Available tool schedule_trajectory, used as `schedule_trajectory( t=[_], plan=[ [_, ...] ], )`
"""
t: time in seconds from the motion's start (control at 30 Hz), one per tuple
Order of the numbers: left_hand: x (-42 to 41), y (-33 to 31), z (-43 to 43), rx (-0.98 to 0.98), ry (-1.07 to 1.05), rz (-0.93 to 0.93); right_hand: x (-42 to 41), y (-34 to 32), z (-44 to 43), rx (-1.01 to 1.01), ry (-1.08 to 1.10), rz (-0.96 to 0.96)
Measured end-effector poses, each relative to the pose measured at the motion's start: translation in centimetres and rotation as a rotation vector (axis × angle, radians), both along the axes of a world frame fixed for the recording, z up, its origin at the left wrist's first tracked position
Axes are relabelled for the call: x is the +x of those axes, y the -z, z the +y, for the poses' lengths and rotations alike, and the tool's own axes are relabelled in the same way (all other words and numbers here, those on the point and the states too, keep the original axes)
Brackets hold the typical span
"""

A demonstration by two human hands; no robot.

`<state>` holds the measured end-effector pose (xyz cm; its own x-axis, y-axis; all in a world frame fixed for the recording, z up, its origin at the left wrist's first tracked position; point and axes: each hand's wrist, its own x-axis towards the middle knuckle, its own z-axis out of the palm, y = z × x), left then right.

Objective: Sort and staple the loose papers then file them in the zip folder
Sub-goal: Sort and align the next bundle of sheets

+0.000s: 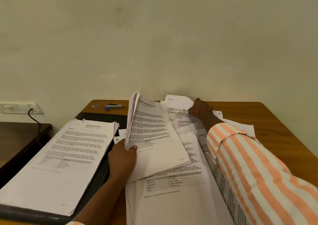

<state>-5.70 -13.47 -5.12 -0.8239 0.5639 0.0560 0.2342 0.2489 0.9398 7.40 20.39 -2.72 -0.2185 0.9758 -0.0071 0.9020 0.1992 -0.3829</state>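
Head view: left hand (123,157) fingers grip sheaf (151,130) — long axis tilted toward wall (154,35) — right hand (200,108) fingers unclear.

We saw a brown wooden table (275,121). On it lay a black zip folder (103,117) at the left, a stapler (114,106) far left, and loose papers (172,199) spread across the middle and right.

papers (56,157): white, black print
folder (103,169): black
stapler (114,106): grey, blue end
sleeve (258,173): orange-white stripes
bench (275,121): brown wood
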Motion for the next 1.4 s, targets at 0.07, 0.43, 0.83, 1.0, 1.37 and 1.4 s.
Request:
schedule_trajectory(
  t=[0.07, 0.43, 0.83, 1.0, 1.37, 1.4],
  plan=[
    [0.0, 0.0, 0.0, -0.010, 0.001, 0.011, 0.6, -1.2, -1.1, -0.021, -0.002, 0.045],
    [0.1, 0.0, 0.1, -0.021, -0.006, 0.023, 2.4, -0.6, -1.4, 0.263, -0.011, 0.120],
    [-0.1, 0.1, 0.1, -0.005, 0.006, 0.007, 3.7, -0.8, -0.9, 0.219, 0.087, 0.321],
    [-0.3, 0.4, 0.1, 0.007, -0.002, -0.001, 4.1, -1.3, -0.8, 0.168, 0.119, 0.401],
    [0.3, -0.1, -0.5, 0.145, 0.099, -0.027, 5.5, -10.7, -3.6, 0.574, 0.179, 1.031],
    [0.5, -0.2, -0.7, 0.174, 0.104, -0.038, 5.9, -12.0, -3.8, 0.608, 0.170, 1.067]
  ],
)
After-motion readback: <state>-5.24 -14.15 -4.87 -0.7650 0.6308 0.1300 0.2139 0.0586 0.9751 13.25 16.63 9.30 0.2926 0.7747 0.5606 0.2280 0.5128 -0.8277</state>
